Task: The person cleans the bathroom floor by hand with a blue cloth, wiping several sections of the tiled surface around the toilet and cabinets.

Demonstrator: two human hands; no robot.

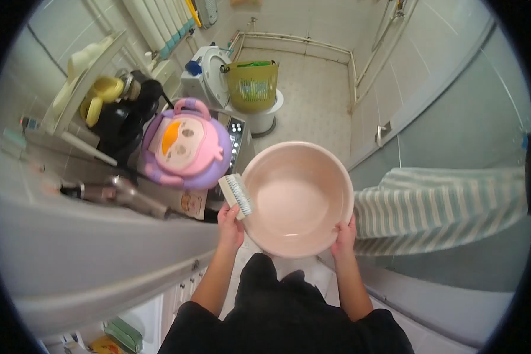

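Observation:
A large round pale pink basin point(295, 197) hangs in front of my body, its inside facing up. My right hand point(343, 237) grips the basin's right rim, thumb over the edge and fingers hidden outside. A scrub brush point(236, 196) with a cream back and pale bristles is held in my left hand point(230, 227), thumb pressed against it. The brush lies right beside the basin's left rim; whether these fingers also bear the basin cannot be made out.
To the left, a pink and purple child's toilet seat point(186, 144) rests on a washing machine point(237, 141). A green basket point(252, 85) sits on the toilet point(268, 121). A hair dryer point(130, 197) lies at left. A striped towel point(436, 209) hangs by the glass door point(454, 135) on the right.

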